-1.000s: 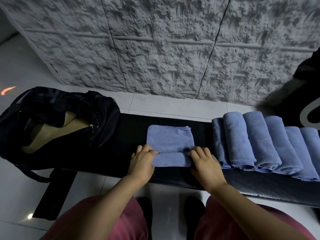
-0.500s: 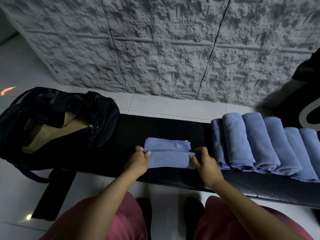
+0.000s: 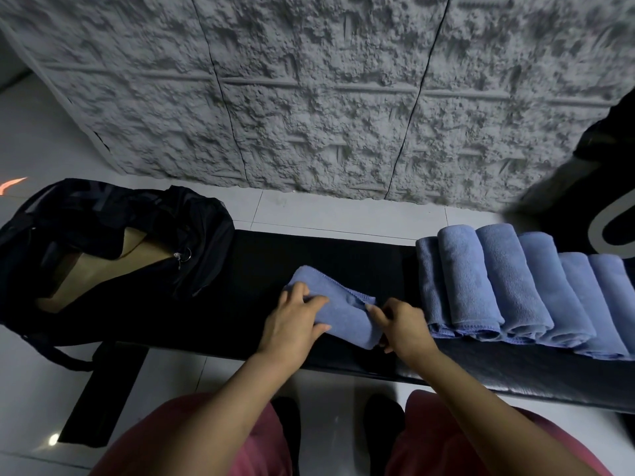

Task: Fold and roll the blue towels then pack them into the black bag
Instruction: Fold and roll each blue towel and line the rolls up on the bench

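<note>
Across the black bench [image 3: 309, 255], centre frame, one rolled blue towel [image 3: 347, 314] was gripped by the left hand [image 3: 292, 321] and right hand [image 3: 402, 328]. Finished rolls [image 3: 508, 286] were lined up at right. No towels were seen in the black bag [image 3: 103, 235] at left.

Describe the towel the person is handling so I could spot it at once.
Find the black bench with a black bag at its left end and a row of rolled towels at its right. Between them lies one blue towel, gripped by the left hand and right hand. Unlike the row, it lies slantwise and apart.
</note>
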A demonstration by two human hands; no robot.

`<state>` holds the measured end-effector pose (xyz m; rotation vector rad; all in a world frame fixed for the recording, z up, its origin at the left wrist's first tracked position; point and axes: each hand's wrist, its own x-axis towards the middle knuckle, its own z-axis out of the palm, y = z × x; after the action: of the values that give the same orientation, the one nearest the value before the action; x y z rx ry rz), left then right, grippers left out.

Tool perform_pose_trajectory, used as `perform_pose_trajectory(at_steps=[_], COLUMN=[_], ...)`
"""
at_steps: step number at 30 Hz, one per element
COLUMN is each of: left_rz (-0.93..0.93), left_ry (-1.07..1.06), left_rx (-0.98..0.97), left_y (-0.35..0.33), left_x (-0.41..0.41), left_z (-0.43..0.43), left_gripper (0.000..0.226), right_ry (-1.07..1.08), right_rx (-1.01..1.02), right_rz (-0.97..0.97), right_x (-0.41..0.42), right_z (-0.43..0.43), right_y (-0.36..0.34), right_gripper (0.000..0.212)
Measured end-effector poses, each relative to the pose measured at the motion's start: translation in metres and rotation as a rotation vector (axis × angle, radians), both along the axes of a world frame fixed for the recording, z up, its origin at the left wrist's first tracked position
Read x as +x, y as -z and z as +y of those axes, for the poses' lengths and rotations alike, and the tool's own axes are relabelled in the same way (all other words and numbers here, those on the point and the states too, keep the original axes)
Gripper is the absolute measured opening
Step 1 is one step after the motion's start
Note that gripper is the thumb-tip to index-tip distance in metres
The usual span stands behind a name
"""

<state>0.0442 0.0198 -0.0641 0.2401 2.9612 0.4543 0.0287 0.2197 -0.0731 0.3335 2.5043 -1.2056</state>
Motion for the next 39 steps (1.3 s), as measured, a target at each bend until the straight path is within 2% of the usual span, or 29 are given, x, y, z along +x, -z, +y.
perform_pose_trajectory(at_steps=[4,9,12,15,17,20,22,24,27,29,31,32,34,36,39], left_rz=[-0.014,-0.017,-0.012,-0.021,-0.024,-0.029,-0.03,-0.047,-0.064,-0.001,-0.007,-0.112,-0.449,-0.699,-0.71], left_ry=[-0.011,-0.013,-0.012,-0.021,-0.029,-0.03,-0.032,-0.034,-0.092,-0.268,-0.518,-0.624,-0.731,-0.672,-0.535], left_rx=[0.049,0.1,0.119,0.126,0.13,0.12,0.126,0.154,0.241,0.404,0.575,0.659,0.875,1.022,1.067], left_y=[0.0,0.0,0.0,0.001,0.002,0.003,0.003,0.003,0.001,-0.001,-0.003,-0.002,-0.002,-0.003,-0.01], left_x=[-0.001,0.001,0.002,0.002,0.001,0.0,-0.001,-0.002,-0.003,-0.003,-0.004,-0.005,-0.004,0.0,0.002], left_z=[-0.001,-0.003,-0.005,-0.006,-0.005,-0.004,-0.003,-0.004,-0.001,0.003,0.004,0.005,0.01,0.018,0.022], left_gripper=[0.047,0.045,0.044,0.044,0.043,0.043,0.041,0.04,0.04,0.043,0.043,0.043,0.046,0.042,0.04], right_ry=[-0.143,-0.306,-0.26,-0.07,-0.054,-0.222,-0.336,-0.549,-0.766,-0.694,-0.532,-0.461,-0.239,-0.043,0.115], right_rx=[0.329,0.504,0.452,0.123,0.121,0.47,0.521,0.533,0.673,0.748,0.632,0.497,0.101,-0.223,-0.531], right_rz=[0.248,0.271,0.26,0.187,0.177,0.306,0.515,0.624,0.597,0.535,0.439,0.333,0.131,-0.015,-0.171], right_x=[-0.013,-0.022,-0.027,-0.035,-0.038,-0.034,-0.025,-0.01,0.009,0.012,0.008,0.007,0.008,0.007,0.006], right_z=[0.008,-0.003,-0.004,-0.001,0.004,0.006,-0.003,-0.016,-0.032,-0.04,-0.044,-0.045,-0.044,-0.046,-0.046], right_y=[-0.004,0.0,0.002,0.003,0.005,0.007,0.0,-0.006,0.0,0.002,-0.002,-0.005,-0.009,-0.008,-0.001], right_gripper=[0.021,0.005,0.017,0.015,0.021,0.037,0.027,0.038,0.062,0.06,0.052,0.048,0.041,0.037,0.046])
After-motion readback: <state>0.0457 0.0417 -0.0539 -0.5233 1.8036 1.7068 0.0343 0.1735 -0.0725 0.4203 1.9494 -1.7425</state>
